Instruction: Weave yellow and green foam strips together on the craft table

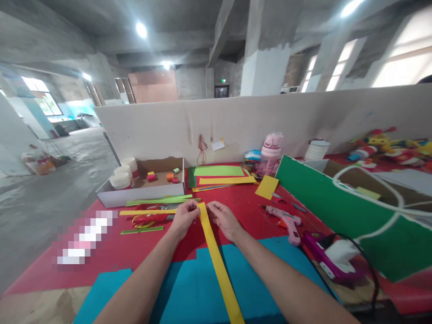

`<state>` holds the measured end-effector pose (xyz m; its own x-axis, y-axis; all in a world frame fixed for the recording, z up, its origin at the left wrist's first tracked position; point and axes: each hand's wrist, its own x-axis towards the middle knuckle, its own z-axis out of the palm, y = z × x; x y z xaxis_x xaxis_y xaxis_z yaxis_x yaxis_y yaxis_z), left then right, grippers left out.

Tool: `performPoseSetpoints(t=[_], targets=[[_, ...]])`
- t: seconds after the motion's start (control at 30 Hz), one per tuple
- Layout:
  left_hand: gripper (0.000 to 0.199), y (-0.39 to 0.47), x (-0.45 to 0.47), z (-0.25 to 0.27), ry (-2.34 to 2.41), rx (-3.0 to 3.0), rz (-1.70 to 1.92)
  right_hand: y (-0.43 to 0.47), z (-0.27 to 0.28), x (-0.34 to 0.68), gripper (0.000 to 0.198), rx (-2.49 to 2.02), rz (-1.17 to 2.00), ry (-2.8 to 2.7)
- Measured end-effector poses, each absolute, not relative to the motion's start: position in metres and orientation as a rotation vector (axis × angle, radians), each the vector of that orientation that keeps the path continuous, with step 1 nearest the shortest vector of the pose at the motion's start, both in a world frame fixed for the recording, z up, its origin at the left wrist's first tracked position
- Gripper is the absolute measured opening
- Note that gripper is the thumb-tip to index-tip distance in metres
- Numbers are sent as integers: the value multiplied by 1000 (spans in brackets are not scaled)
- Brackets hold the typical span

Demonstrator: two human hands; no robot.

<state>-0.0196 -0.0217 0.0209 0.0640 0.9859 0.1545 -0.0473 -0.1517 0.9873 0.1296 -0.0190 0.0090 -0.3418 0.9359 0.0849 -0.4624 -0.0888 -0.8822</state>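
A long yellow paper strip [216, 256] runs from the near edge up to both hands, over blue sheets. My left hand [184, 218] is closed, pinching the strip's far end from the left. On the other side, my right hand [224, 219] has its thumb and fingertips drawn together at the strip's right edge. Left of my left hand, another yellow strip [145, 212] and green strips [143, 230] lie near red-handled scissors [148, 220], partly covered. To the right rests a pink glue gun [283, 218] on the red table cover.
A shallow box [141, 195] at the back left holds white cups [120, 177] and small coloured rolls. Stacked coloured paper [219, 171] and a pink bottle [270, 150] stand behind. A green board [330, 216], purple power strip [332, 258] and white cable [400, 198] occupy the right.
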Motion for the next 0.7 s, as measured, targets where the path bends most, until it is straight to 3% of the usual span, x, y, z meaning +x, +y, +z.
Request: performPoseSetpoints(t=[0.27, 0.7], targets=[[15, -23, -15, 18, 1085, 1413, 1284, -16, 8, 132, 33, -621, 1783, -928], [16, -24, -15, 17, 1097, 1356, 1260, -14, 3, 131, 35, -754, 1668, -1001]])
